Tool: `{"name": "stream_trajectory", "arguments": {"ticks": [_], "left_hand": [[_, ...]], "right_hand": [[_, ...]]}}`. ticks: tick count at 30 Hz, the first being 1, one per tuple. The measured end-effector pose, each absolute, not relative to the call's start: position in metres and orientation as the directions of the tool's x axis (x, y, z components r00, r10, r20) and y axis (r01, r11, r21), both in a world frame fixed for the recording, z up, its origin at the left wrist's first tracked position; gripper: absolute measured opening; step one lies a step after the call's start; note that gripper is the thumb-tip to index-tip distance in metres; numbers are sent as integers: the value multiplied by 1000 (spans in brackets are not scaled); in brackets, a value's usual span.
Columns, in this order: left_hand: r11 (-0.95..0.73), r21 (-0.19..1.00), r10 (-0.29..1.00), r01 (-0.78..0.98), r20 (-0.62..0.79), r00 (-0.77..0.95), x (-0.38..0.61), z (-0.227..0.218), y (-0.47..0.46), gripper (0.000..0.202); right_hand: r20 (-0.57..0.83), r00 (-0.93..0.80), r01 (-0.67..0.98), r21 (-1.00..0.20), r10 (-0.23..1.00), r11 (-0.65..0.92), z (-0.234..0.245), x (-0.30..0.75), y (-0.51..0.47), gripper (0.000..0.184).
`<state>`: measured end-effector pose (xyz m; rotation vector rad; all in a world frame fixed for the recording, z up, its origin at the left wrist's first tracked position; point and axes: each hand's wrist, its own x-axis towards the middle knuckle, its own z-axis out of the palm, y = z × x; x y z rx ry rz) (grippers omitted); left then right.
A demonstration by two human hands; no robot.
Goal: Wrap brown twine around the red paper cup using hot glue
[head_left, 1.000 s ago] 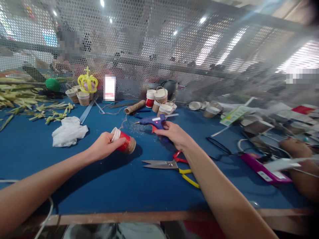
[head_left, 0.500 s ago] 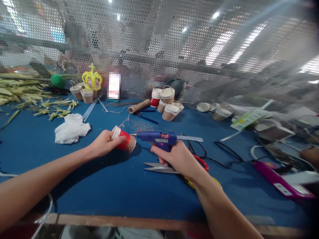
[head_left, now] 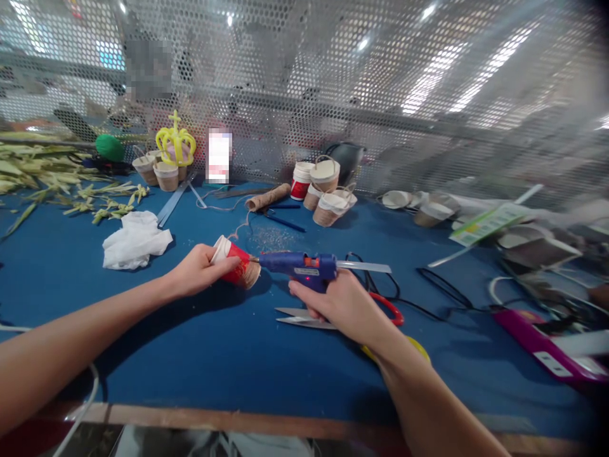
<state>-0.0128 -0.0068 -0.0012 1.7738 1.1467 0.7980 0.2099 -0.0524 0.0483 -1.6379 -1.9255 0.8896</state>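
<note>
Cup: a small cup point(head_left: 230, 263) is in the left hand above the middle of the table point(head_left: 228, 362), tilted well over; its white rim faces far left and its base near right, so its long axis slants between those two. A red wrap covers the middle, and a twine band point(head_left: 252, 277) rings the base end.
Left hand: the left hand point(head_left: 197, 273) is curled round the rim half of the cup, thumb along the red wrap, fingers closed just as far as the cup's width lets them.
Glue gun: the blue glue gun point(head_left: 297, 262) lies nearly level, long axis running left to right, nozzle pointing left. Its tip meets the cup's side near the twine band; whether it actually touches cannot be told. A clear glue stick point(head_left: 364, 266) juts from its right end.
Right hand: the right hand point(head_left: 345, 301) is wrapped round the glue gun's grip; how far the trigger is pressed cannot be told.
Scissors: the scissors point(head_left: 304, 318) lie on the table with blades pointing left, their red and yellow handles partly hidden by the right hand and forearm.
Twine: a loose strand point(head_left: 242, 226) curls from the cup's far side toward the twine roll point(head_left: 269, 198), which lies aslant farther off.
Cloth: a crumpled white cloth point(head_left: 136, 241) sits left of the cup.
Far side: more cups point(head_left: 326, 174) stand in a cluster right of the twine roll.
</note>
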Motion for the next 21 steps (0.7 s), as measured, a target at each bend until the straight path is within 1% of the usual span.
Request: {"name": "stream_trajectory", "arguments": {"ticks": [3,8,11,15,21], "left_hand": [[-218,897,924,386,62,378,-13,-1,-7,41],[-227,899,919,375,70,388,-13,0,-6,42],[-229,906,913,356,74,401,-12,-1,-6,43],[-227,905,919,360,77,387,-11,-1,-6,43],[-216,916,919,337,73,388,-11,-2,-7,41]], "right_hand": [[-53,-198,675,-731,979,97,48,210,-54,32],[6,-203,682,-717,979,146,49,209,-56,27],[55,-212,705,-683,976,192,49,208,-57,25],[131,-225,754,-604,965,258,48,207,-56,23],[138,-233,773,-574,962,270,48,207,-56,18]]}}
